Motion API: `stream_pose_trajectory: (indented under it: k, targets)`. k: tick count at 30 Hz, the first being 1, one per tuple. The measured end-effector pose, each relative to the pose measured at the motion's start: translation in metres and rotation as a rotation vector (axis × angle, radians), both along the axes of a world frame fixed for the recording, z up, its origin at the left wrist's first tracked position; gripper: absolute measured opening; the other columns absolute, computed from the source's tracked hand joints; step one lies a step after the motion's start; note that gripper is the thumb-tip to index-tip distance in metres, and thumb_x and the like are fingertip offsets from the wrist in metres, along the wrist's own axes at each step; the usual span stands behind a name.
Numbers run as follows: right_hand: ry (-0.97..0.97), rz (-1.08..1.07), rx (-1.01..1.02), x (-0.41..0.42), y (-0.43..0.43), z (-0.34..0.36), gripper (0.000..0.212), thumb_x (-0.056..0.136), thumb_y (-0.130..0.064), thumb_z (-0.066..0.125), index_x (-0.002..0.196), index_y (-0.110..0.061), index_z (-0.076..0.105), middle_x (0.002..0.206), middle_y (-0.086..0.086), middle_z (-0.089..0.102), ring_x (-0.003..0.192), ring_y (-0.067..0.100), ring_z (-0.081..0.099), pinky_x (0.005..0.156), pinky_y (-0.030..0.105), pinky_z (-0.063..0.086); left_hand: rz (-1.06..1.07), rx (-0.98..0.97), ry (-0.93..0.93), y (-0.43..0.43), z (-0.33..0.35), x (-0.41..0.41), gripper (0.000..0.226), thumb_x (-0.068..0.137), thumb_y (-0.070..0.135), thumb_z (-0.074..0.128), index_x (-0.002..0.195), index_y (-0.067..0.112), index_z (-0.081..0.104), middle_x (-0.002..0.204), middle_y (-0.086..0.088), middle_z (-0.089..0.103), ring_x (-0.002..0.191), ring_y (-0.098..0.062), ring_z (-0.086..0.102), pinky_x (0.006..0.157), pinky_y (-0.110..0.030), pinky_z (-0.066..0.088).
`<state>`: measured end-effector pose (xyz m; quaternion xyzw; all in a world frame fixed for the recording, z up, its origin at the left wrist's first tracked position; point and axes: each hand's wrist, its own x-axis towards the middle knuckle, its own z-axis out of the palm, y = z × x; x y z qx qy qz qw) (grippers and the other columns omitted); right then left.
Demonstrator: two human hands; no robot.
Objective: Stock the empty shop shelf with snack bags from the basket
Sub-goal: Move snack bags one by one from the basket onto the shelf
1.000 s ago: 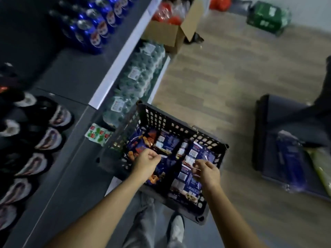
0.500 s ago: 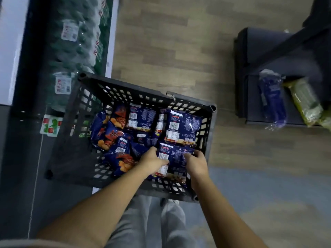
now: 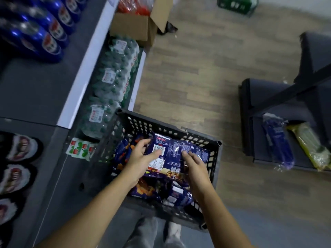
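A dark plastic basket (image 3: 215,163) stands on the floor in front of me, holding several blue snack bags (image 3: 152,189). My left hand (image 3: 140,159) and my right hand (image 3: 196,166) together grip a bunch of blue snack bags (image 3: 172,152) from either side, raised slightly above the rest, label side up. The fingers of both hands lie over the top of the bunch. The dark grey shelf (image 3: 30,88) at the left has a bare stretch between the blue bottles and the black bags.
Blue bottles (image 3: 41,31) fill the shelf's far part and black-and-white bags (image 3: 19,149) its near part. Shrink-wrapped water packs (image 3: 111,83) sit on the bottom shelf beside the basket. A cardboard box (image 3: 136,27) stands beyond. A low dark rack (image 3: 250,119) at the right holds blue and yellow packets.
Both hands have gathered bags and lifted a bunch up from the basket's near side towards its far side. The view has tilted up and left, bringing the shelf back in sight.
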<state>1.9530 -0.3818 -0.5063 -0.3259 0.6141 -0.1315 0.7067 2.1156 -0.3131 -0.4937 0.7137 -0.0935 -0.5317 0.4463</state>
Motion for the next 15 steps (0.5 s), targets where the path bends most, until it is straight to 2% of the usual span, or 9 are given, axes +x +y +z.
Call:
stream_pose_trajectory:
  k: [1,3,5,8,10,12,15]
  targets:
    - [-0.058,0.018,-0.042,0.008,-0.002,0.012,0.070,0.068,-0.068,0.076,0.126,-0.031,0.062,0.125,0.000,0.071,0.117,0.027,0.066,0.102,0.056,0.051,0.041,-0.039,-0.031,0.001,0.016,0.006,0.045,0.088,0.022,0.075,0.128,0.025,0.053,0.125,-0.009,0.066,0.105,-0.020,0.069,0.086,-0.033,0.056]
    - [-0.151,0.062,-0.120,0.025,-0.007,0.043,0.076,0.070,-0.069,0.076,0.130,-0.025,0.062,0.126,0.000,0.071,0.119,0.026,0.066,0.104,0.056,0.050,0.109,-0.106,-0.114,0.005,0.049,0.016,0.059,0.080,0.040,0.079,0.132,0.025,0.055,0.132,-0.008,0.064,0.118,-0.023,0.064,0.100,-0.044,0.052]
    - [-0.228,0.146,-0.212,0.044,-0.011,0.084,0.058,0.081,-0.060,0.073,0.125,-0.022,0.066,0.121,0.004,0.073,0.114,0.027,0.069,0.102,0.053,0.051,0.187,-0.187,-0.167,0.013,0.085,0.024,0.069,0.075,0.048,0.078,0.136,0.028,0.054,0.136,-0.006,0.062,0.123,-0.024,0.061,0.104,-0.049,0.049]
    - [-0.337,0.229,-0.317,0.067,-0.010,0.144,0.029,0.097,-0.036,0.065,0.114,-0.013,0.069,0.107,0.011,0.077,0.098,0.030,0.074,0.087,0.046,0.058,0.304,-0.316,-0.255,0.032,0.149,0.032,0.051,0.092,0.023,0.070,0.139,0.019,0.052,0.130,-0.005,0.065,0.108,-0.016,0.070,0.091,-0.036,0.056]
    - [-0.412,0.274,-0.368,0.080,0.000,0.183,0.025,0.098,-0.030,0.064,0.112,-0.009,0.069,0.104,0.012,0.077,0.095,0.030,0.075,0.082,0.041,0.059,0.380,-0.383,-0.315,0.050,0.187,0.035,0.043,0.094,0.014,0.066,0.136,0.017,0.053,0.126,-0.005,0.067,0.106,-0.018,0.071,0.090,-0.037,0.056]
    - [-0.497,0.330,-0.405,0.089,0.014,0.218,0.024,0.098,-0.028,0.064,0.111,-0.009,0.069,0.104,0.012,0.077,0.095,0.030,0.075,0.084,0.043,0.059,0.462,-0.441,-0.382,0.073,0.223,0.035,0.034,0.094,0.007,0.063,0.126,0.018,0.056,0.119,-0.005,0.070,0.104,-0.021,0.071,0.092,-0.042,0.055]
    - [-0.621,0.421,-0.414,0.097,0.040,0.265,0.023,0.098,-0.027,0.064,0.111,-0.009,0.069,0.103,0.012,0.078,0.090,0.028,0.075,0.081,0.042,0.059,0.589,-0.500,-0.474,0.111,0.272,0.029,0.031,0.093,0.002,0.062,0.121,0.013,0.054,0.113,-0.009,0.071,0.097,-0.023,0.071,0.085,-0.042,0.055]
